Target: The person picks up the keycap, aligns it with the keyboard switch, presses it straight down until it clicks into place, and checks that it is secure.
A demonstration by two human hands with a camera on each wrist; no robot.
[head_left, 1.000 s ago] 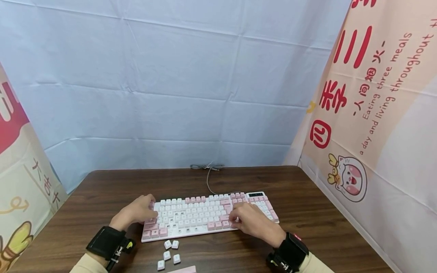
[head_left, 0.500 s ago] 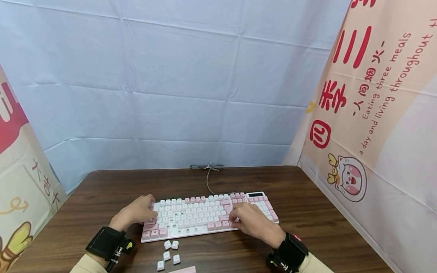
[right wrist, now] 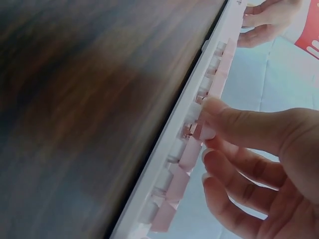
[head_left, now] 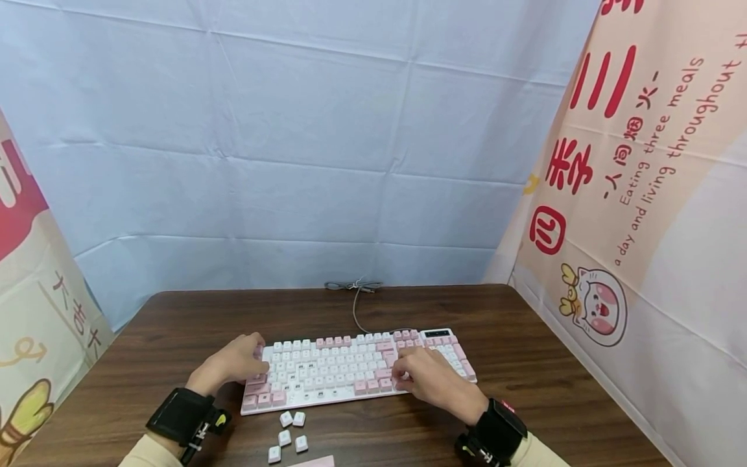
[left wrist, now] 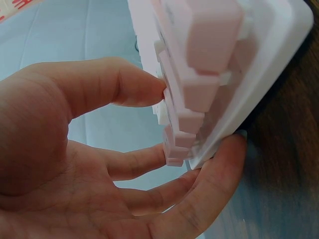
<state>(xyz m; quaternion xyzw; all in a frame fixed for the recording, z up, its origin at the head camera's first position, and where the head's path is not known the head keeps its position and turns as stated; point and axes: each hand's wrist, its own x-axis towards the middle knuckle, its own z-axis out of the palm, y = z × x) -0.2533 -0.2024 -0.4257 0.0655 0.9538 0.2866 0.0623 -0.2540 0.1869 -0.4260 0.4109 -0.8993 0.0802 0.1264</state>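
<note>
Head view: your left hand (head_left: 232, 360) grips the keyboard (head_left: 315, 399) by its left end. Your right hand (head_left: 432, 377) pinches a pink keycap (right wrist: 206, 131); five white keycaps (head_left: 284, 439) lie loose on the tabletop (head_left: 525, 350).

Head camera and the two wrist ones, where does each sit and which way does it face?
Head: worn on the head, facing forward and down at the keyboard on the table; left hand, right hand and sleeves show.
Left wrist: worn there, facing the left fingers at the keyboard's left end; only the left hand shows.
Right wrist: worn there, facing the right fingers at the keyboard's front edge; the right hand shows close, the left hand beyond.
Head and right wrist share both hands.
</note>
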